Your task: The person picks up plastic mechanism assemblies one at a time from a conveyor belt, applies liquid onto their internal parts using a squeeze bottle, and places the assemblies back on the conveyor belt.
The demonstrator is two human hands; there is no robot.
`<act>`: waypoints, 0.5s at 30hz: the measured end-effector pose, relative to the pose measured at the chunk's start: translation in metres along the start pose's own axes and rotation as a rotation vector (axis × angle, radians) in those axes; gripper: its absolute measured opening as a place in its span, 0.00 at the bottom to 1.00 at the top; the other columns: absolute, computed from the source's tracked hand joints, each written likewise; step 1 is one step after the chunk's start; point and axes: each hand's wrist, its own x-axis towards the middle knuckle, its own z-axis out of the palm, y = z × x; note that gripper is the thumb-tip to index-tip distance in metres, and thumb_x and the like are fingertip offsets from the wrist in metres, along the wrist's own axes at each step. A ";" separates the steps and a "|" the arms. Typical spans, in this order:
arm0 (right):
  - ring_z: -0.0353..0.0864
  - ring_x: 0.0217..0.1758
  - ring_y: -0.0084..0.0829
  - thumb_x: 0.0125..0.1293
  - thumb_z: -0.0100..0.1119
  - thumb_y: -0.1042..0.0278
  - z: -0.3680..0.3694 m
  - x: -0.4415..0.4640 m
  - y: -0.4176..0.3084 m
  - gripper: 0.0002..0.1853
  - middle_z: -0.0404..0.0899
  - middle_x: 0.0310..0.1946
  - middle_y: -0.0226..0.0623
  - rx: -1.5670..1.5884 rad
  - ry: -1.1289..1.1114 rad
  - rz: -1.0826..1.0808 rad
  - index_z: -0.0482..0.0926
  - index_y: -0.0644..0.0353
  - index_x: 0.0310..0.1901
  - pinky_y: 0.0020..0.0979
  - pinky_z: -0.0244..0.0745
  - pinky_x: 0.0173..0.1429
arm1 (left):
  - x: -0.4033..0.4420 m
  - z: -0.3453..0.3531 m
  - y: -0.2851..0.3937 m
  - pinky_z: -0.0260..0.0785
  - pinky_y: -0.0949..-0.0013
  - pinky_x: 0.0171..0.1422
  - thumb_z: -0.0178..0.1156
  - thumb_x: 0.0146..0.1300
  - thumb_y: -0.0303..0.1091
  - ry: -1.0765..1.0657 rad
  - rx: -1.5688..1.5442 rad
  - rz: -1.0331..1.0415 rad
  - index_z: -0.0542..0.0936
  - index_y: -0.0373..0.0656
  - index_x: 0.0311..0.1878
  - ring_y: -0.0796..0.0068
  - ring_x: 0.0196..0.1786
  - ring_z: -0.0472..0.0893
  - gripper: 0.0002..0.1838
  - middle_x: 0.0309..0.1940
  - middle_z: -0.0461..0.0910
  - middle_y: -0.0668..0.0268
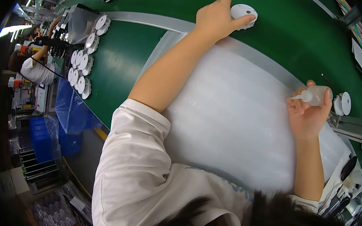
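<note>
My left hand (217,17) reaches over the green surface at the top, its thumb lying on a round white part (243,16) and its other fingers beside the part's left edge. At the right, my right hand (309,109) is wrapped round a small translucent bottle (317,95), whose thin nozzle points left. Just right of that hand, another white round part (343,104) stands on the green surface. Below and between my arms lies a whitish sheet (237,113).
Several white round parts (82,72) stand in rows at the left on the green table (128,48). A metal rail (154,21) runs across. Blue bins (41,137) and another person (38,71) are at the far left. Tools (343,200) lie at the lower right.
</note>
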 end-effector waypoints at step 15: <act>0.58 0.16 0.21 0.60 0.41 0.46 0.003 0.002 -0.002 0.21 0.64 0.14 0.29 -0.033 0.033 -0.008 0.71 0.58 0.36 0.23 0.55 0.29 | 0.037 -0.034 -0.155 0.47 0.48 0.60 0.49 0.50 0.57 0.233 0.394 -0.464 0.64 0.42 0.57 0.52 0.61 0.55 0.35 0.56 0.61 0.50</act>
